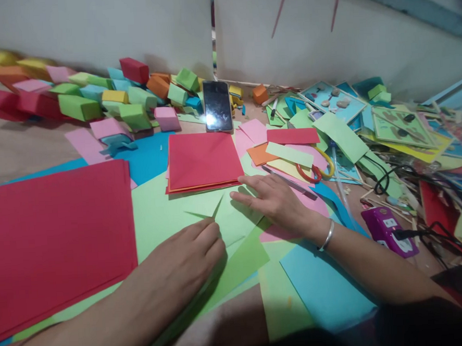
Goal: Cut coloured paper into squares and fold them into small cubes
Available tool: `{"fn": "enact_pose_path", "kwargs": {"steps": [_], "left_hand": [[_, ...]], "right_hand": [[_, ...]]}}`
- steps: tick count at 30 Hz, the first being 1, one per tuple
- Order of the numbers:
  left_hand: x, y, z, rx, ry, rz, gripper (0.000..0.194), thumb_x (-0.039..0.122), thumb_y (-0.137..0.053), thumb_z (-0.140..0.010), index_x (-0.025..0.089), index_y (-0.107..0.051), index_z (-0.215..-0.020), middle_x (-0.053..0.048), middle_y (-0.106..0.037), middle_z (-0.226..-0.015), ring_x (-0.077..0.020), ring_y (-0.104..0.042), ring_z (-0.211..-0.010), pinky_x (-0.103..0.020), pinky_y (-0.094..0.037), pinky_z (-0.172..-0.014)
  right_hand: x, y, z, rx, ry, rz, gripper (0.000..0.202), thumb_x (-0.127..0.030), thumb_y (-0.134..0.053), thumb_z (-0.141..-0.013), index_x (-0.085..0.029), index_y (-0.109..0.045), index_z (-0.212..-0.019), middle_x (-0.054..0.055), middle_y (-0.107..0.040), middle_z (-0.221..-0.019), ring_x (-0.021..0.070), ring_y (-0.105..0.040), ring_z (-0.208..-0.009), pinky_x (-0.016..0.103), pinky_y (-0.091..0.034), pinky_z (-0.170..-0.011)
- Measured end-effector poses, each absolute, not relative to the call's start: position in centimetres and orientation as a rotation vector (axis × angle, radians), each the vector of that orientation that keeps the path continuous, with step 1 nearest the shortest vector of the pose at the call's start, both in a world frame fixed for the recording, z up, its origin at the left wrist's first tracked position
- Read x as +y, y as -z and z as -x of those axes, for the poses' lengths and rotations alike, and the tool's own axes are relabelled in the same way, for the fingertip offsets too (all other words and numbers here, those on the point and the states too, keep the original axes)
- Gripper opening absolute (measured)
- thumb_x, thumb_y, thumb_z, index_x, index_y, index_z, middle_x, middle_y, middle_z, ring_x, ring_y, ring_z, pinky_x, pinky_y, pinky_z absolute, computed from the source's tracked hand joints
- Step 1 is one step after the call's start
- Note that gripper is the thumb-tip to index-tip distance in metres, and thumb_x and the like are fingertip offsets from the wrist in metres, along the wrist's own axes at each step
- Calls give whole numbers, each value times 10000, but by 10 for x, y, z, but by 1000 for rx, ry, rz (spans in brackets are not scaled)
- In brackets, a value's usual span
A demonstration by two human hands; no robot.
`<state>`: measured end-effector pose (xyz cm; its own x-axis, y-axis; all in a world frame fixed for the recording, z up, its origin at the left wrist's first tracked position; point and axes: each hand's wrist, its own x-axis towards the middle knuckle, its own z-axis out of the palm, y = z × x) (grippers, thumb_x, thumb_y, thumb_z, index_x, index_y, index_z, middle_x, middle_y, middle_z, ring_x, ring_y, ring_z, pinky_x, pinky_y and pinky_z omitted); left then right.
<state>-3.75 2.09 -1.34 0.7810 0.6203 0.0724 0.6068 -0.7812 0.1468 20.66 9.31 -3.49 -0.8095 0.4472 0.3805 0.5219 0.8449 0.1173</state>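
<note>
My left hand (195, 258) is closed, its fingertips pinching a light green sheet of paper (230, 222) whose corner sticks up in a narrow point above the thumb. Across from it, my right hand (274, 199) has its fingers stretched out and apart, low over the same light green paper and with nothing in its grasp. One fingertip comes close to the lower right corner of a stack of red sheets (205, 161); whether it touches cannot be made out. Under my right wrist lie pink paper and a dark, thin blade-like strip (290, 181).
Large red sheets (59, 246) lie at the left. A phone (217, 106) leans behind the red stack. Folded paper boxes (80, 106) crowd the back left. Scissors with red and yellow handles (326, 162), paper scraps and a purple power socket (389, 231) are at the right.
</note>
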Motion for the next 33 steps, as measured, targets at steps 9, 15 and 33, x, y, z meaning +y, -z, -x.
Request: {"fn": "enact_pose_path", "kwargs": {"steps": [9, 15, 33], "left_hand": [[19, 17, 50, 1046, -50, -2814, 271, 46, -439, -922, 185, -647, -1026, -74, -682, -999, -221, -629, -937, -360, -488, -860], [21, 20, 50, 1116, -7, -2822, 316, -12, -401, -882, 155, -643, -998, -84, -669, -1012, -220, -617, -932, -351, -486, -847], [20, 23, 32, 1160, 73, -2946, 103, 124, -540, -921, 128, -633, -876, -110, -631, -859, -313, -609, -934, -465, -498, -851]], "right_hand": [[90, 18, -212, -2851, 297, 458, 245, -146, -456, -1012, -175, -587, -1217, 133, -617, -1324, 211, -602, -1044, 353, -454, -783], [87, 6, -213, -2942, 310, 225, 219, -143, -460, -1009, -120, -573, -1196, 144, -670, -1229, 187, -640, -975, 343, -465, -747], [60, 1, -204, -2903, 254, 163, 204, -103, -447, -983, -82, -649, -1007, 121, -701, -893, 213, -657, -869, 361, -492, -741]]}}
